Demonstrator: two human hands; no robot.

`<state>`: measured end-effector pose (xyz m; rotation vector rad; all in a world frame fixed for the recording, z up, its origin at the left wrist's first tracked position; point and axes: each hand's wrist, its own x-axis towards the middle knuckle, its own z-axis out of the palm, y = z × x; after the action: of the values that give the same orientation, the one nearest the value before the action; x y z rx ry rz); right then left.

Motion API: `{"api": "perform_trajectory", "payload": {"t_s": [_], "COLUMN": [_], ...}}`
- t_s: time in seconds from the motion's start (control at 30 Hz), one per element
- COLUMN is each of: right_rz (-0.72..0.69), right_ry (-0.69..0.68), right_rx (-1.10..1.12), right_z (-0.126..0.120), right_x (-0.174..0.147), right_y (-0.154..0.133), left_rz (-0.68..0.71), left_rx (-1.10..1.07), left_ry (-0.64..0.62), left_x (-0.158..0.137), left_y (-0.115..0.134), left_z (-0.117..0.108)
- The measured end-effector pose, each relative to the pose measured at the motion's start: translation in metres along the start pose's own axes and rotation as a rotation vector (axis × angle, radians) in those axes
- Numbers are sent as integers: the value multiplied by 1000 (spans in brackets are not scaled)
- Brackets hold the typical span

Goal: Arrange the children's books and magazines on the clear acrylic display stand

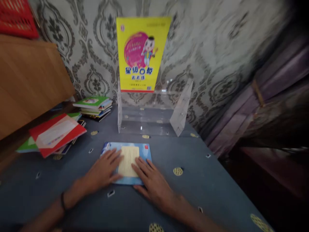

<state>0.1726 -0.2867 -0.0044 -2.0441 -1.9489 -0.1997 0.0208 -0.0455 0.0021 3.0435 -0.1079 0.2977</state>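
I had the left hand (102,169) and right hand (155,185), fingers (113,155) loosely spread, on the blue book (129,161), lying unlifted beneath them, while a yellow book (143,53) already stood on the clear rack (147,121) beyond.

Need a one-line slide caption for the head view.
Left hand and right hand on a blue book, before a clear stand holding a yellow book.

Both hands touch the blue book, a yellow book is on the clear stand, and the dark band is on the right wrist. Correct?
Not quite: the head view shows the dark band on the left wrist. The left hand and right hand touch the blue book, and the yellow book is on the clear stand.
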Motion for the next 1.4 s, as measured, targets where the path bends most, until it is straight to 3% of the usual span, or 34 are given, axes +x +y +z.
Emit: {"api": "perform_trajectory", "payload": {"t_s": [0.17, 0.3, 0.4, 0.47, 0.53, 0.63, 0.8, 1.0, 1.1, 1.2, 1.27, 1.4], "right_rz": [-154, -223, -172, -75, 35, 166, 356, 477, 584, 621, 609, 581], "right_ry": [128, 242, 143, 17, -17, 93, 242, 275, 427, 572, 529, 277], "right_rx": [-226, -314, -210, -72, 109, 399, 895, 1011, 1185, 1480, 1643, 1765], "right_z": [19, 33, 18, -2, -21, -35, -23, -30, -27, -16, -11, -9], "right_x": [2, 7, 17, 24, 27, 27, 26, 44, 61, 79, 87, 90], "right_y": [10, 18, 21, 24, 28, 40, 65, 75, 77, 67, 53, 20], "left_rz": [100, 163, 182, 117, 55, 24, -85, -309, -381, -540, -670, -829], "left_rx": [86, 224, 277, 263, 206, 89, -214, -638, -817, -1085, -1275, -1528], "left_ry": [-92, -7, 104, 156, 158, 107, 161, 197, 233, 266, 326, 526], "left_x": [-4, -2, -1, 1, 5, 12, 15, 16, 24, 31, 34, 38], "left_y": [15, 11, 17, 24, 29, 27, 14, 16, 13, 9, 10, 16], "left_z": [18, 35, 33, 25, 14, 3, -8, -68, -94, -98, -93, -81]}}
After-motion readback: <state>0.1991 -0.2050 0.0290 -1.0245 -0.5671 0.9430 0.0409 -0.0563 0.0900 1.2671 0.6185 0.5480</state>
